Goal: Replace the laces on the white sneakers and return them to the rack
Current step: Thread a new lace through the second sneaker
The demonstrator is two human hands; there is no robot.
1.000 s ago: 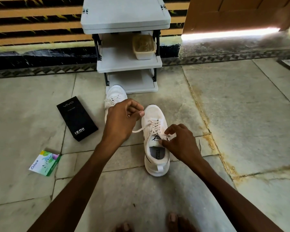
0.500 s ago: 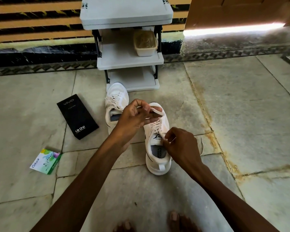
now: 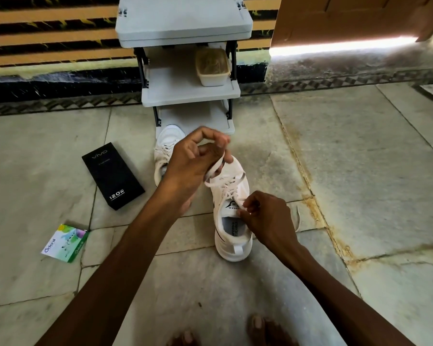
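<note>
Hands: left hand (image 3: pixel 195 161) is raised above the toe of the near sneaker (image 3: pixel 244 188), thumb and curled fingers pinching a flat strand of the white lace (image 3: pixel 215 171). The right hand (image 3: pixel 268 218) is at the tongue, thumb and forefinger pinching the lace by the top eyelets, other fingers curled in.
Hard to see: left fingertips are motion-blurred. The right fingers cover the eyelet they work at. The second sneaker (image 3: pixel 164 156) is half hidden behind the left hand. Bare feet (image 3: pixel 260 330) are cut by the lower edge.
Sneaker's place: on the stone floor, upright on its sole, toe under the left hand, tongue touching the right hand.
Sneaker's heading: long axis runs away from the person, toe toward the shoe rack (image 3: pixel 190 88), heel tab nearest, opening up.
Lace: slopes from the left pinch down to the laced rows. A loose lace end (image 3: pixel 296 218) lies just right of the right hand.
Left of the left forearm: black vivo box (image 3: pixel 113 179), Odonil packet (image 3: pixel 65 243).
Beyond both hands: rack with a plastic tub (image 3: pixel 212 68) on its middle shelf.
</note>
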